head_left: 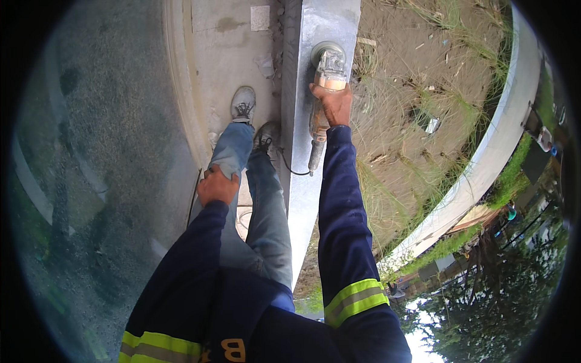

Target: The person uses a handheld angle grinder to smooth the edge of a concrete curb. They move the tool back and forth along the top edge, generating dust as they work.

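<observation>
An angle grinder (319, 118), dusty grey and orange, lies along the top of a pale concrete wall (302, 199). Its round disc (328, 53) is at the far end, against the wall's top face. My right hand (334, 104) is wrapped round the grinder's body from the right side. A black cord (296, 172) hangs from the tool's rear and drops over the wall's left side toward my shoes. My left hand (218, 186) rests on the knee of my blue jeans (233, 148), fingers curled over the denim. Whether the disc is spinning I cannot tell.
A concrete walkway (221, 66) under my shoes (244, 103) runs beside the wall, with a kerb (181, 78) and grey road (115, 121) farther left. Right of the wall lies a sandy bed (417, 91) with grass tufts, bounded by a curved pale wall (484, 175).
</observation>
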Tool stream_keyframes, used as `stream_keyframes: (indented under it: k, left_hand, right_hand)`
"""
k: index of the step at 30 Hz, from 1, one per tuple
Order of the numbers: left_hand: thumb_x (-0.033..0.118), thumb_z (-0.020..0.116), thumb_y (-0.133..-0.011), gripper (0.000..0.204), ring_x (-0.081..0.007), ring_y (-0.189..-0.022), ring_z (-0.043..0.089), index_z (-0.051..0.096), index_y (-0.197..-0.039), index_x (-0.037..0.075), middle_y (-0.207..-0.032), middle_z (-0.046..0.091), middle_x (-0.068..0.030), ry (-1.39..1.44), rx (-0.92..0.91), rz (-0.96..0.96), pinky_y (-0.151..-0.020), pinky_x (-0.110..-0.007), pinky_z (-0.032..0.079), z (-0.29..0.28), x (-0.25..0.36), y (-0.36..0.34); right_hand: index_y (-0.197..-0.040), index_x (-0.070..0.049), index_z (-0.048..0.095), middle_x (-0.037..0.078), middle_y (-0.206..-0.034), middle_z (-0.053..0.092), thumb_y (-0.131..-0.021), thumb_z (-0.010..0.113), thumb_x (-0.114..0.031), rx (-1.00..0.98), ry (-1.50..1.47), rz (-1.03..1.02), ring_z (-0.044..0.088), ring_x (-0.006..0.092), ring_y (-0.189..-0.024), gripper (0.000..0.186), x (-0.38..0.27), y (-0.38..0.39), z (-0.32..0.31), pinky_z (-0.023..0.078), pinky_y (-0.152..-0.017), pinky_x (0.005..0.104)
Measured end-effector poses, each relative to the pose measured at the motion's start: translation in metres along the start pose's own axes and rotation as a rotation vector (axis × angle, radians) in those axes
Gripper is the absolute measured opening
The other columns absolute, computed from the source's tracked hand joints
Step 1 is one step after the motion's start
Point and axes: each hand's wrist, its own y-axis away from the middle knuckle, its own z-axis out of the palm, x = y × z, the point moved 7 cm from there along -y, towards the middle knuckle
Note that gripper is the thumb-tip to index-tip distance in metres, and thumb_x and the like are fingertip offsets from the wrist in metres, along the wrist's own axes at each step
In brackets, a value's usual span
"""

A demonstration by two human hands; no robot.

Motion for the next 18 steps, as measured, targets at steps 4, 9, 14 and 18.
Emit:
stream_keyframes:
  k: [4, 9, 14, 18]
  left_hand:
    - [0.053, 0.07, -0.088, 0.067, -0.0387, -0.101, 0.076, 0.061, -0.13, 0.001, -0.113, 0.074, -0.0225, 0.004, -0.021, -0.007, -0.093, -0.048, 0.059, -0.001, 0.001, -0.003]
    - [0.053, 0.07, -0.088, 0.065, -0.0386, -0.101, 0.076, 0.062, -0.127, 0.001, -0.113, 0.074, -0.023, 0.029, -0.005, 0.014, -0.093, -0.048, 0.059, -0.001, 0.002, -0.004]
    - [0.054, 0.07, -0.088, 0.064, -0.038, -0.1, 0.076, 0.063, -0.125, 0.002, -0.112, 0.075, -0.0227, -0.007, -0.006, 0.003, -0.092, -0.047, 0.059, 0.001, 0.001, -0.003]
    - [0.055, 0.07, -0.088, 0.065, -0.0386, -0.1, 0.076, 0.062, -0.125, 0.002, -0.112, 0.075, -0.0224, -0.005, -0.009, 0.002, -0.091, -0.047, 0.06, -0.002, 0.002, -0.004]
  right_hand:
    - [-0.118, 0.01, 0.063, 0.018, -0.106, 0.077, -0.07, 0.094, -0.032, -0.034, 0.047, 0.05, 0.074, 0.0256, -0.094, 0.071, 0.007, 0.027, 0.011, 0.058, -0.086, 0.0379]
    - [-0.117, 0.007, 0.065, 0.021, -0.106, 0.078, -0.069, 0.094, -0.032, -0.02, 0.076, 0.047, 0.075, 0.0296, -0.095, 0.068, -0.014, 0.003, 0.017, 0.058, -0.087, 0.0409]
    - [-0.111, 0.009, 0.068, 0.016, -0.103, 0.078, -0.073, 0.093, -0.029, 0.019, -0.058, -0.021, 0.074, 0.0238, -0.091, 0.059, -0.019, -0.012, -0.001, 0.058, -0.085, 0.0377]
    - [-0.113, 0.009, 0.067, 0.016, -0.103, 0.078, -0.073, 0.093, -0.03, -0.019, 0.026, 0.004, 0.074, 0.0237, -0.091, 0.063, 0.01, 0.006, -0.005, 0.058, -0.085, 0.0375]
